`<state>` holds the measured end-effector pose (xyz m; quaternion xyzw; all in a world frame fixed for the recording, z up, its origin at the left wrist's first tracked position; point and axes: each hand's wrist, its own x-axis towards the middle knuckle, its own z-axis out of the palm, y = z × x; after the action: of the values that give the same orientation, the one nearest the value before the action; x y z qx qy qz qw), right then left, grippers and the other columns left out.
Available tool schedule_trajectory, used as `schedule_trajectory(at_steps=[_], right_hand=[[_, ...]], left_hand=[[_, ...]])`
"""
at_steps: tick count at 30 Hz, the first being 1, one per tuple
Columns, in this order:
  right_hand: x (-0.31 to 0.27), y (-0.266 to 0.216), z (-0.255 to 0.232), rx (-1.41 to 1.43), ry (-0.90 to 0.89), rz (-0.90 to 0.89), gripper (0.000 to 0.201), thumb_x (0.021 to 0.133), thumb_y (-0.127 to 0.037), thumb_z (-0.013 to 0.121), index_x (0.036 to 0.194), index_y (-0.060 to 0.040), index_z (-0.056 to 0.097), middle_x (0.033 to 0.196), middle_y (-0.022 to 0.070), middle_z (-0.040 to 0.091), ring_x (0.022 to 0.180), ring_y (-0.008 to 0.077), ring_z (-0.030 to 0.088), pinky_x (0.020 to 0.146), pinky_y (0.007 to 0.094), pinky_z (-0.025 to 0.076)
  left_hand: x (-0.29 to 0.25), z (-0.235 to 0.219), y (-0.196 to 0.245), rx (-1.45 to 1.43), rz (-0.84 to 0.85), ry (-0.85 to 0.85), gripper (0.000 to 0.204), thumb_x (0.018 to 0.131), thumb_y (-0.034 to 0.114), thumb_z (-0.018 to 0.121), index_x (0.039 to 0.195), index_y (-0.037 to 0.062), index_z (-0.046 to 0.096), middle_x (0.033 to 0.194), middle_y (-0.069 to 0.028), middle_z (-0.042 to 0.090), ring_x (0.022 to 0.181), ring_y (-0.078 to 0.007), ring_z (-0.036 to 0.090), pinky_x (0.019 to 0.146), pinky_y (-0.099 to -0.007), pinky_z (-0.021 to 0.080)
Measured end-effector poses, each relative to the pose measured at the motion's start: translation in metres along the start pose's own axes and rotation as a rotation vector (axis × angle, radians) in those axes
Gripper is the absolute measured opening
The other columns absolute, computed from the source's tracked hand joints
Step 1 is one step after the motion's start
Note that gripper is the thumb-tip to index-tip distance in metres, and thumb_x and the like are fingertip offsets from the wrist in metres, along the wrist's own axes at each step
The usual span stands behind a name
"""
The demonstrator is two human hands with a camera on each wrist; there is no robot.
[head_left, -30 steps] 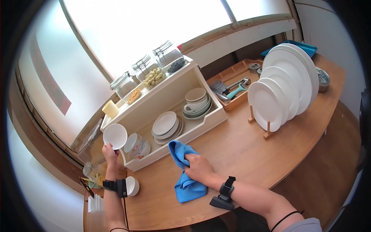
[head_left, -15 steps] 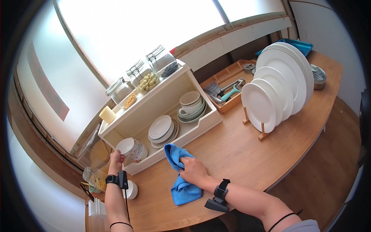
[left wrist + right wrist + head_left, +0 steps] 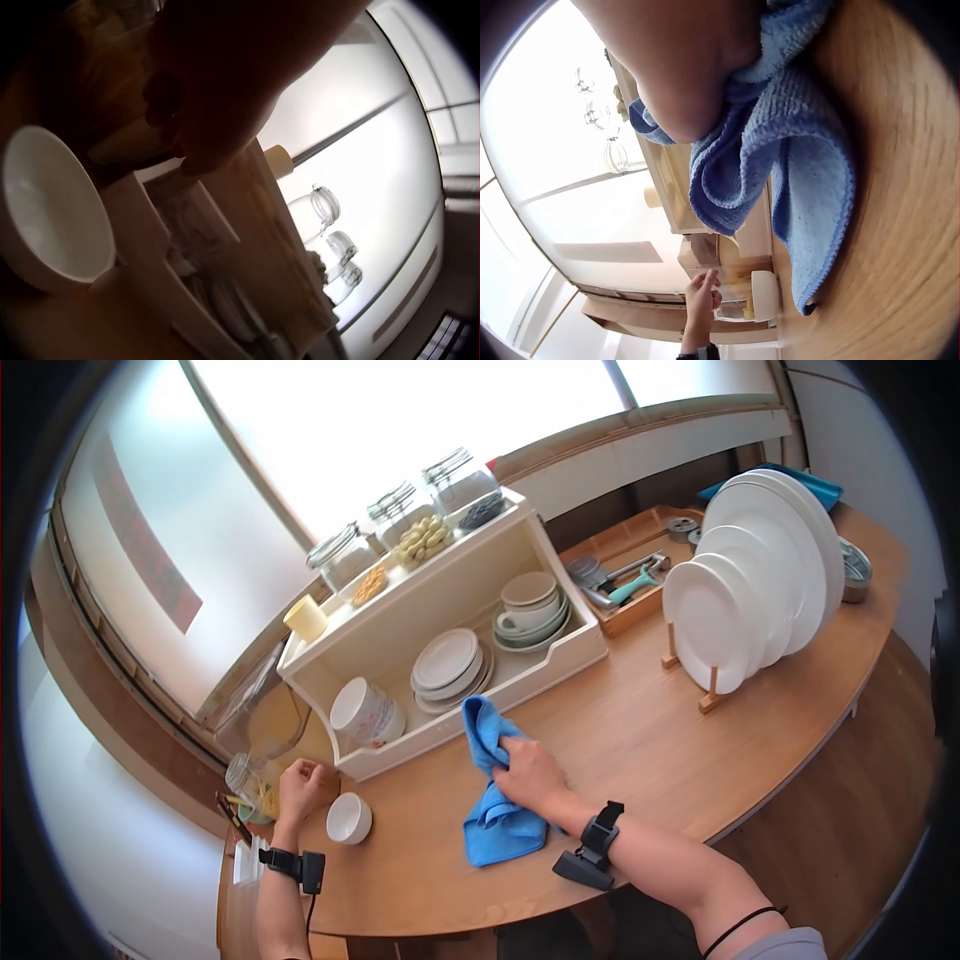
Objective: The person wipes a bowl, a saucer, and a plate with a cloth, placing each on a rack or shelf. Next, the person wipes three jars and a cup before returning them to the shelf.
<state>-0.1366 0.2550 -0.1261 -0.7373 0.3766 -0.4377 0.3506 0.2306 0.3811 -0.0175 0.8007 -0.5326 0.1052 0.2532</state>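
My left hand [image 3: 300, 790] holds nothing, its fingers loosely curled, and hovers just left of a small white bowl [image 3: 349, 818] that stands upright on the table. That bowl [image 3: 56, 210] looks large in the left wrist view, where the hand is dark and close. A nested stack of white bowls [image 3: 368, 712], lying tilted with mouths to the left, occupies the left end of a cream shelf unit [image 3: 480, 705]. On the table, my right hand [image 3: 533, 772] grips a crumpled blue cloth [image 3: 505, 842]; its folds [image 3: 810, 195] drape onto the wood in the right wrist view.
Stacked plates [image 3: 446, 660] and a cup with dishes [image 3: 530, 615] sit inside the shelf; glass jars [image 3: 400, 515] and a yellow cup [image 3: 306, 619] stand on top. Rightward are a wooden utensil tray [image 3: 630, 575] and a rack of white plates [image 3: 705, 625]. Clear containers [image 3: 250, 785] crowd the left.
My left hand has set the white bowl it held onto the stack in the shelf, let go, and moved down beside the lone bowl. My right hand keeps its grip on the cloth.
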Motion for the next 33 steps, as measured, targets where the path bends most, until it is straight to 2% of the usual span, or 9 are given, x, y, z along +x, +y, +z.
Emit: schedule_trajectory(at_steps=[3, 8, 13, 15, 19, 23, 25, 28, 33], right_hand=[[0.001, 0.004, 0.005, 0.003, 0.021, -0.037, 0.019, 0.073, -0.014, 0.061, 0.084, 0.0010, 0.060, 0.092, 0.0231, 0.063, 0.087, 0.0419, 0.059, 0.076, 0.0482, 0.049], [0.001, 0.000, 0.007, 0.012, 0.038, -0.069, 0.025, 0.072, -0.019, 0.065, 0.086, 0.0006, 0.061, 0.087, 0.0243, 0.063, 0.084, 0.0419, 0.060, 0.075, 0.0473, 0.049], [0.003, 0.002, 0.006, 0.018, 0.011, -0.083, 0.030, 0.071, -0.024, 0.068, 0.084, 0.0028, 0.061, 0.085, 0.0256, 0.063, 0.083, 0.0419, 0.060, 0.074, 0.0461, 0.049], [0.004, 0.003, 0.006, 0.019, -0.005, -0.089, 0.031, 0.071, -0.024, 0.068, 0.083, 0.0029, 0.061, 0.085, 0.0257, 0.063, 0.082, 0.0418, 0.061, 0.074, 0.0457, 0.049], [0.004, -0.004, 0.000, 0.075, -0.062, -0.004, 0.032, 0.070, -0.025, 0.070, 0.084, 0.0036, 0.063, 0.085, 0.0259, 0.064, 0.082, 0.0407, 0.062, 0.074, 0.0436, 0.050], [0.004, -0.001, 0.010, 0.263, -0.019, -0.003, 0.033, 0.073, -0.025, 0.071, 0.088, 0.0035, 0.064, 0.083, 0.0247, 0.065, 0.080, 0.0377, 0.064, 0.074, 0.0408, 0.051], [0.006, 0.005, 0.014, 0.546, -0.005, 0.015, 0.031, 0.078, -0.020, 0.072, 0.093, 0.0060, 0.064, 0.084, 0.0163, 0.068, 0.079, 0.0204, 0.066, 0.071, 0.0338, 0.051], [0.001, -0.008, 0.001, 0.568, 0.019, 0.045, 0.027, 0.080, -0.018, 0.071, 0.093, 0.0058, 0.064, 0.083, 0.0154, 0.068, 0.077, 0.0172, 0.064, 0.071, 0.0327, 0.051], [0.002, 0.004, 0.011, 0.292, 0.066, 0.081, 0.023, 0.081, -0.014, 0.068, 0.093, 0.0054, 0.064, 0.084, 0.0154, 0.068, 0.078, 0.0185, 0.065, 0.071, 0.0327, 0.050]], left_hand=[[-0.032, -0.019, -0.023, 0.465, 0.083, -0.181, 0.033, 0.082, 0.030, 0.066, 0.087, -0.0025, 0.064, 0.074, -0.0110, 0.067, 0.066, -0.0190, 0.065, 0.061, -0.0337, 0.050], [-0.065, -0.022, -0.027, -0.233, -0.541, -0.634, 0.046, 0.086, 0.038, 0.064, 0.109, -0.0020, 0.056, 0.085, -0.0105, 0.062, 0.062, -0.0173, 0.064, 0.047, -0.0234, 0.049], [-0.082, 0.013, -0.049, -0.712, -0.627, -0.554, 0.039, 0.089, 0.014, 0.056, 0.122, -0.0011, 0.042, 0.100, -0.0142, 0.059, 0.067, -0.0224, 0.065, 0.055, -0.0282, 0.055], [-0.079, 0.034, -0.060, -0.888, -0.676, -0.453, 0.037, 0.082, 0.002, 0.051, 0.119, -0.0001, 0.044, 0.104, -0.0151, 0.057, 0.082, -0.0277, 0.063, 0.066, -0.0334, 0.057], [-0.086, 0.056, 0.003, -1.368, -0.640, -0.376, 0.043, 0.076, 0.001, 0.050, 0.118, 0.0011, 0.044, 0.110, -0.0153, 0.055, 0.097, -0.0294, 0.057, 0.084, -0.0421, 0.053], [-0.088, 0.077, 0.086, -1.618, -0.503, -0.588, 0.038, 0.078, 0.005, 0.049, 0.116, -0.0004, 0.047, 0.099, -0.0157, 0.059, 0.083, -0.0268, 0.060, 0.072, -0.0345, 0.051], [-0.090, 0.094, 0.117, -1.682, -0.476, -0.641, 0.036, 0.080, 0.010, 0.047, 0.114, -0.0016, 0.049, 0.094, -0.0160, 0.060, 0.077, -0.0261, 0.060, 0.068, -0.0327, 0.049], [-0.087, 0.117, 0.137, -1.854, -0.470, -0.818, 0.038, 0.083, 0.020, 0.048, 0.116, -0.0007, 0.049, 0.096, -0.0145, 0.060, 0.079, -0.0245, 0.059, 0.069, -0.0324, 0.048], [-0.097, 0.104, 0.155, -1.939, -0.413, -0.712, 0.053, 0.088, 0.028, 0.045, 0.136, 0.0099, 0.035, 0.130, -0.0142, 0.049, 0.113, -0.0283, 0.052, 0.090, -0.0444, 0.047]])
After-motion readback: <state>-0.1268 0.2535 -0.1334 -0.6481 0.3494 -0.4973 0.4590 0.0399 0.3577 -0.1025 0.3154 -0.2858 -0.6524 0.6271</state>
